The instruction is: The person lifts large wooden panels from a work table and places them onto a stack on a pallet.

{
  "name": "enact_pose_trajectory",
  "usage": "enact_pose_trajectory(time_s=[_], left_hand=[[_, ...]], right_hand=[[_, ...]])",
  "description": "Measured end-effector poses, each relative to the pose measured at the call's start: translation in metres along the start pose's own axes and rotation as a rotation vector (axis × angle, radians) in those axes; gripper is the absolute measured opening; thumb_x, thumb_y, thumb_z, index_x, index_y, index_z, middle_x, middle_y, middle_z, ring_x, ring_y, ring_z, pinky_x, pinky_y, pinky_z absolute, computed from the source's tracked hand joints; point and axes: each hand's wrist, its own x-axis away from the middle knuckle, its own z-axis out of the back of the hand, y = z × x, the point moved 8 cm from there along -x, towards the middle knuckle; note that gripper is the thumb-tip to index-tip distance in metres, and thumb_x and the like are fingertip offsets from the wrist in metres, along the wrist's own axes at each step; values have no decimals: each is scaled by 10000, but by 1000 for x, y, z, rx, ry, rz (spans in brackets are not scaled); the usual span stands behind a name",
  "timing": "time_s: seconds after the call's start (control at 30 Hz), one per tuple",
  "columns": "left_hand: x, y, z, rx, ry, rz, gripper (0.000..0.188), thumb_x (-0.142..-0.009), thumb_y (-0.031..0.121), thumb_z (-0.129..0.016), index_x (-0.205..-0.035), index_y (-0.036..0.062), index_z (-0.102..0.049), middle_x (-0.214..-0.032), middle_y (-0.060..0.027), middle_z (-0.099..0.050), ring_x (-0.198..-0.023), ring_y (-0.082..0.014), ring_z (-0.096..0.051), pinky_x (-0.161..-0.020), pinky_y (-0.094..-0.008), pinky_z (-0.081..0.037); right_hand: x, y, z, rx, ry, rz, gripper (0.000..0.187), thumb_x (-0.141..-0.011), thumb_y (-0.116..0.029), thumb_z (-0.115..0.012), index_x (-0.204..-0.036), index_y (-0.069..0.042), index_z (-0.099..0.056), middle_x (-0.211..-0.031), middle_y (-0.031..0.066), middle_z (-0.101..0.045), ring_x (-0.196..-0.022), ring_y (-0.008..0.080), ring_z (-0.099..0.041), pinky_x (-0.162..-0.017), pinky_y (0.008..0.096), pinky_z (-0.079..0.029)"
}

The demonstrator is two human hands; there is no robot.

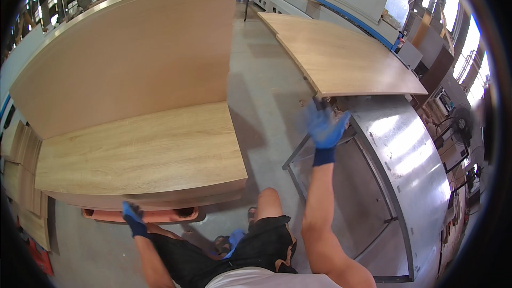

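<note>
Right grip, a blue-gloved hand [325,130], is spread wide near the flat, pale wood-grain board [349,56] ahead, its long axis running away past the silver metal table [408,146]; left blue-gloved hand [134,219], farther off, grip unclear.

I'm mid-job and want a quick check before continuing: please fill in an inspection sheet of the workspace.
Surface: metal table, shiny, with bright reflections.
Job's things: wood-grain panel over the table's far part; low board stack at left, wood-grain on top; taller stack behind it.
Clutter: brown boards piled at the left edge.
Hands: right hand, gloved, blurred, fingers spread near the panel's near corner; left hand, gloved, by the low stack's front, finger pose unclear.
Cables: nothing seen clearly.
Surroundings: grey floor; black fan at right; bright windows.
</note>
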Motion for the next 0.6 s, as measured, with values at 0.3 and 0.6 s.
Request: enact_pose_trajectory(time_s=[0.3, 0.6], left_hand=[[241, -128, -167, -388, -573, 332, 335, -871, 338, -517, -1095, 95, -568, -1047, -25, -575, -813, -178, -597, -611, -300, -469], [459, -83, -308, -206, -1536, 390, 450, -913, 319, -464, -1239, 9, -453, -1170, -80, -535, -1028, -158, -523, -842, -290, -431]], right_hand=[[13, -79, -23, 371, 452, 176, 392, -839, -184, -516, -1188, -21, -447, -1155, 134, -524, -1035, 289, -528, -877, 435, -439], [260, -109, -136, 802, 965, 326, 380, -815, -302, -526, -994, 34, -532, -776, 155, -622, -509, 214, -591, -402, 292, -471]])
